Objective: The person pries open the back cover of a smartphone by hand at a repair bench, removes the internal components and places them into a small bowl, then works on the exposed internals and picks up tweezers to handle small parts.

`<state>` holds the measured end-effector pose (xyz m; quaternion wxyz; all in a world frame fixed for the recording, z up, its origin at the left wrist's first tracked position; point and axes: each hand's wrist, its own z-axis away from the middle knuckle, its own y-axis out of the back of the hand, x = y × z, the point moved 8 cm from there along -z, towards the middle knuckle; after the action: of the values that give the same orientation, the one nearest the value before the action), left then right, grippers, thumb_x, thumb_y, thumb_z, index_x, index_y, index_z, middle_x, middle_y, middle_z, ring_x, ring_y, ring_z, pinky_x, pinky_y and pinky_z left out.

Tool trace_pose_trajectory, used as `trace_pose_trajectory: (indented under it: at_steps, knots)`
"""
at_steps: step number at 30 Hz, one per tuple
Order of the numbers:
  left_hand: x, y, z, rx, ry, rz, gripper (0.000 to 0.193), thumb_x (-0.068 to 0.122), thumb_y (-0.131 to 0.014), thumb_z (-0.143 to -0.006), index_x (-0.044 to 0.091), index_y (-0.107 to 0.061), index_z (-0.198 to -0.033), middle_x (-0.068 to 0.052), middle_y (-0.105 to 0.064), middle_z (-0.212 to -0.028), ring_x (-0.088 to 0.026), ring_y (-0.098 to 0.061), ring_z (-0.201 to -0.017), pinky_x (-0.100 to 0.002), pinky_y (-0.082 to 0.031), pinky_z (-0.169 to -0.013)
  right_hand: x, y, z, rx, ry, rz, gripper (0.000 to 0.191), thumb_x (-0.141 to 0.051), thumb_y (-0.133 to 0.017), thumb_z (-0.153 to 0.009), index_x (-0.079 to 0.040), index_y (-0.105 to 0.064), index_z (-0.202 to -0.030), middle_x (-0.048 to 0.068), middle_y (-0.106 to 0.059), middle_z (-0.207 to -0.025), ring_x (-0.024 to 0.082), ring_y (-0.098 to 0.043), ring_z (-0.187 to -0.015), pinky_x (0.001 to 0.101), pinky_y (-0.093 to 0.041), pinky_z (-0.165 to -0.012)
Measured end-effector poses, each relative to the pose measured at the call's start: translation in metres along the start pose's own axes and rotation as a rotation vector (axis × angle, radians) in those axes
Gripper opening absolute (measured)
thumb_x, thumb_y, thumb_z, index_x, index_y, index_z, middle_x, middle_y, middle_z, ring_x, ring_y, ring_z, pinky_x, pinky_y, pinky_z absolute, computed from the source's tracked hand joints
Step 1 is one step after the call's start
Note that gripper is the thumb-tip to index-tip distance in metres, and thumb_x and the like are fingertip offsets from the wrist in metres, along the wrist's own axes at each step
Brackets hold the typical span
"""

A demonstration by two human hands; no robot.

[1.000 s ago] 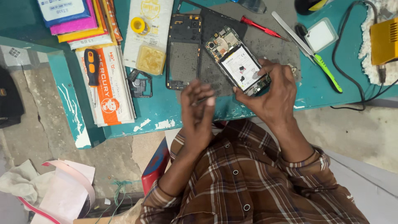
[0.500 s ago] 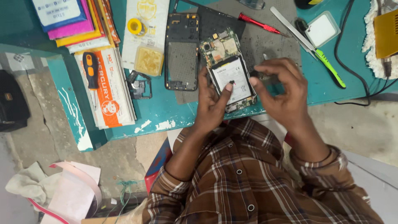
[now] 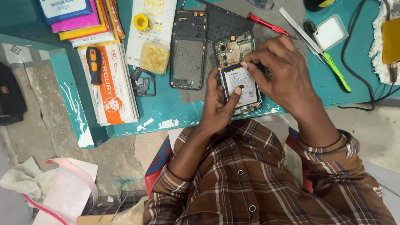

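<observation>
Nearest, the left hand (image 3: pixel 216 109) reaches up from below, its fingertip pressed on the battery (image 3: pixel 241 85) of an opened phone (image 3: pixel 237 71). Beyond it the right hand (image 3: pixel 277 71) comes from the right, fingers pinched together at the battery's top edge. Both hands touch the phone, whose long axis runs away from the person. Farther left lies a frame (image 3: pixel 188 50); beyond, a red screwdriver (image 3: pixel 266 24).

The opened phone (image 3: pixel 238 73) now lies on the surface, and both hands, left (image 3: pixel 218 106) and right (image 3: pixel 279 68), press fingertips onto its battery.
</observation>
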<state>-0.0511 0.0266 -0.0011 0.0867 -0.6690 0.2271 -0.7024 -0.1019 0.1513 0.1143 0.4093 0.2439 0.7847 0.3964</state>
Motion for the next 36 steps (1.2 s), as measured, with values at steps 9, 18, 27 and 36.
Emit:
trace_pose_trajectory:
  at_steps: [9, 18, 27, 36]
  knots:
    - [-0.003, 0.000, -0.001, 0.006, 0.025, 0.016, 0.065, -0.003, -0.054, -0.108, 0.003, -0.016, -0.160, -0.018, -0.064, -0.129, -0.019, -0.065, -0.119, -0.033, -0.058, -0.101, 0.004, -0.010, -0.001, -0.132, -0.062, -0.003, 0.017, -0.015, -0.075, -0.103, -0.002, -0.064, -0.105, 0.011, -0.061, -0.100, 0.027, -0.056, -0.096, 0.0439, -0.049, -0.083]
    - [-0.002, -0.001, -0.003, -0.016, 0.020, 0.006, 0.066, -0.005, -0.054, -0.107, 0.005, -0.016, -0.160, -0.019, -0.063, -0.131, -0.019, -0.064, -0.120, -0.034, -0.058, -0.101, 0.005, -0.013, -0.002, -0.173, -0.058, 0.020, 0.020, -0.015, -0.071, -0.103, -0.001, -0.059, -0.108, 0.013, -0.057, -0.106, 0.031, -0.055, -0.103, 0.0466, -0.049, -0.090]
    - [-0.003, -0.001, -0.002, -0.018, 0.024, 0.003, 0.064, -0.003, -0.054, -0.107, 0.004, -0.016, -0.158, -0.020, -0.063, -0.128, -0.020, -0.065, -0.118, -0.034, -0.059, -0.100, 0.013, -0.017, 0.002, -0.211, -0.068, 0.030, 0.020, -0.017, -0.072, -0.103, 0.000, -0.061, -0.109, 0.012, -0.056, -0.102, 0.030, -0.056, -0.103, 0.0456, -0.050, -0.090]
    - [-0.004, 0.023, 0.000, 0.143, -0.012, 0.163, 0.046, 0.006, -0.058, -0.107, 0.003, -0.033, -0.145, -0.015, -0.065, -0.126, -0.019, -0.068, -0.113, -0.033, -0.059, -0.099, 0.088, 0.050, 0.038, 0.321, -0.448, -0.515, 0.007, -0.005, -0.068, -0.114, 0.000, -0.067, -0.119, 0.005, -0.071, -0.106, 0.008, -0.064, -0.088, 0.0204, -0.051, -0.080]
